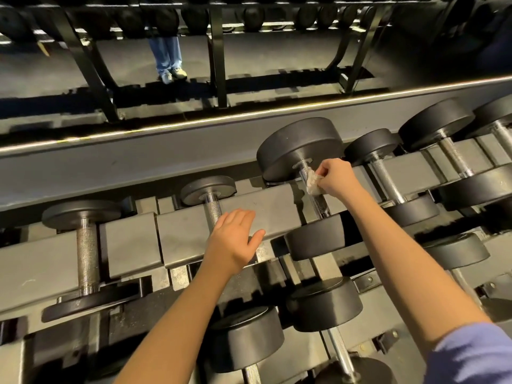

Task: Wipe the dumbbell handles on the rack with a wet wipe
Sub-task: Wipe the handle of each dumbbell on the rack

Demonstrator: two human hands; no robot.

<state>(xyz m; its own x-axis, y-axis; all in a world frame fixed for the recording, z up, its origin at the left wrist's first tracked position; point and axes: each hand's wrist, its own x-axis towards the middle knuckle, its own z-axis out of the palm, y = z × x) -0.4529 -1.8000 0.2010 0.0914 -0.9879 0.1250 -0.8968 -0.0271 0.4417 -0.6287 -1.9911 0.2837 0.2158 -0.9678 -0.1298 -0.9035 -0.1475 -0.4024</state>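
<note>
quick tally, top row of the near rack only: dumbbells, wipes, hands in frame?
Top-row dumbbells: 6 (the last one is cut off at the right edge)
Wet wipe: 1
Hands: 2, left hand and right hand
Total: 9

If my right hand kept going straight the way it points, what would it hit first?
Probably the large dumbbell's far head: the right hand holds the wet wipe against that dumbbell's handle and points toward it, though depth is unclear.
</note>
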